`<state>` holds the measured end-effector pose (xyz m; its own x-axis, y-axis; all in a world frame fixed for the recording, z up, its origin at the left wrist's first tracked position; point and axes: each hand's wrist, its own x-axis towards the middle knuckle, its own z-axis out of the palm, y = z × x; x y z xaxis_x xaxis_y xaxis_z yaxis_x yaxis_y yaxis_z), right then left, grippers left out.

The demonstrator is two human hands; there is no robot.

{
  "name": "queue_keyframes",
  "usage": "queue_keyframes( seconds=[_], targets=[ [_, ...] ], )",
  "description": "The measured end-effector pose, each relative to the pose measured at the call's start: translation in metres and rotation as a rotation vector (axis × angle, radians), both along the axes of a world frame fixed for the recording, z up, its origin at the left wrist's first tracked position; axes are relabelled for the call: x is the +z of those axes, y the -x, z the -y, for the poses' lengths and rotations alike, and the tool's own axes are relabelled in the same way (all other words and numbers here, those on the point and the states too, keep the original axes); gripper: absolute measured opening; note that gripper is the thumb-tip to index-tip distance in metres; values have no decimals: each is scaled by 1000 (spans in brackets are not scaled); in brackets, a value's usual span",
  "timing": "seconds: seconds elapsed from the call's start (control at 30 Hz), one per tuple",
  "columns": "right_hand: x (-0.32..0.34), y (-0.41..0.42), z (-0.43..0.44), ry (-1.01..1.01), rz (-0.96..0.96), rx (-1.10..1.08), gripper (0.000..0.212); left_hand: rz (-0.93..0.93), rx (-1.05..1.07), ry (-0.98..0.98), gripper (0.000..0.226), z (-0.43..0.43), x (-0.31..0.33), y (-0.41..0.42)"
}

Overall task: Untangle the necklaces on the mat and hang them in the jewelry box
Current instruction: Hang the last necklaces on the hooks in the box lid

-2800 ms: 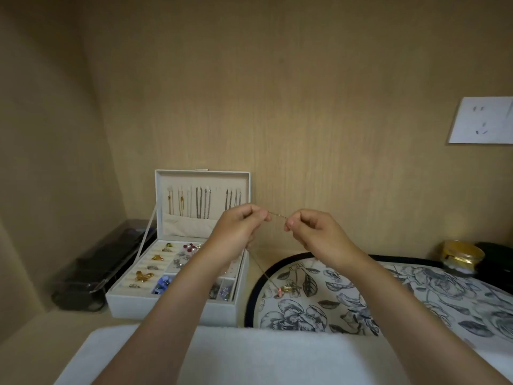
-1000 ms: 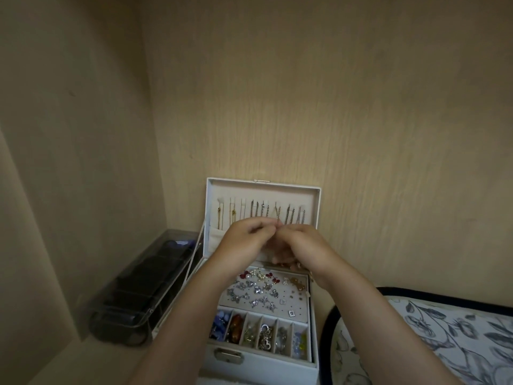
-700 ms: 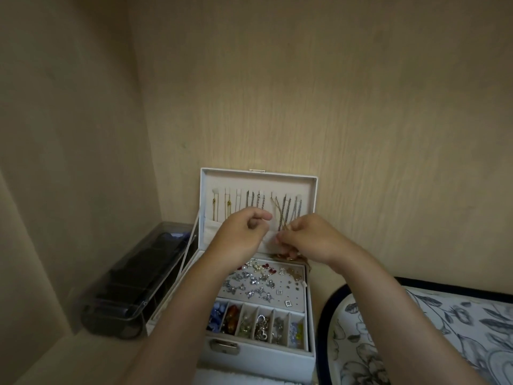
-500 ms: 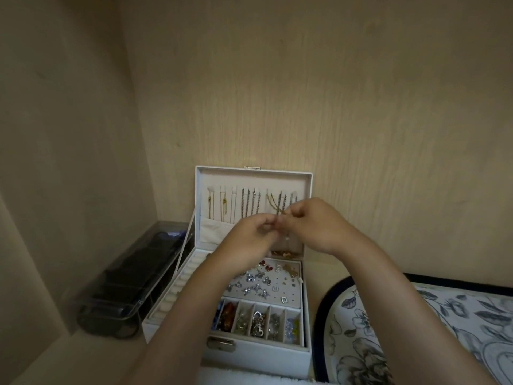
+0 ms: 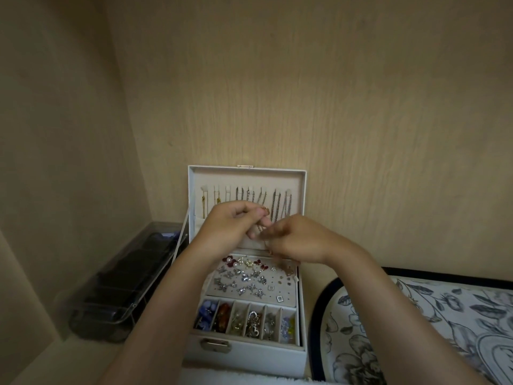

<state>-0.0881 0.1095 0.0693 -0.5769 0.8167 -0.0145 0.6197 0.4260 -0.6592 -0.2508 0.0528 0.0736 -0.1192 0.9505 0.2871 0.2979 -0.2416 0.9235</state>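
1. Head view, centre of the frame: the left hand (image 5: pixel 231 226) and the right hand (image 5: pixel 298 241) meet in front of the open jewelry box (image 5: pixel 263 357), fingertips almost touching.
2. The left hand's fingers are curled, with thumb and forefinger pinched on a thin gold necklace (image 5: pixel 265 218). The right hand's fingers are also curled and nip the same chain just below and to the right. A short length of it drops beneath the hands toward the box.
3. The necklace is held in the air in front of the lower part of the upright lid (image 5: pixel 301 190). Whether it touches any hook cannot be told.
4. Inside the lid, a row of chains (image 5: pixel 280 207) hangs from hooks: gold ones at the left, silver ones toward the right.
5. Below the hands, an earring panel (image 5: pixel 249 279) is studded with small silver and red pieces. In front of it, a row of compartments (image 5: pixel 244 320) holds mixed jewelry. A metal latch (image 5: pixel 216 345) sits on the box's front wall.
6. Lower right: the floral mat (image 5: pixel 433 323) with a dark border lies just beside the box.
7. Lower left: a dark case (image 5: pixel 125 287) with a clear lid stands against the wall.
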Motion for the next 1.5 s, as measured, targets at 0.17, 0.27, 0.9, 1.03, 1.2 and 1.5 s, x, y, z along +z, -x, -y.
queue_keyframes(
  seconds=[0.17, 0.27, 0.9, 1.03, 1.2, 1.5],
  targets=[
    [-19, 12, -5, -212, -8, -32, 29, -32, 15, -15, 13, -4, -4, 2],
    [-16, 13, -6, -275, -116, -106, 31, -194, 56, -18, 13, -9, -10, 10],
    [27, 40, -22, -310, -411, -289, 15, -974, 304, -142, 24, -12, -34, 21],
    [13, 41, -22, -447, -167, -205, 17, -939, 295, -144, 22, -13, -32, 24],
    [-1, 35, -16, -529, 19, -92, 24, -941, 291, -139, 23, -14, -33, 25],
    [-9, 30, -2, -782, 277, -132, 24, -940, 282, -135, 23, -14, -32, 25]
  ],
)
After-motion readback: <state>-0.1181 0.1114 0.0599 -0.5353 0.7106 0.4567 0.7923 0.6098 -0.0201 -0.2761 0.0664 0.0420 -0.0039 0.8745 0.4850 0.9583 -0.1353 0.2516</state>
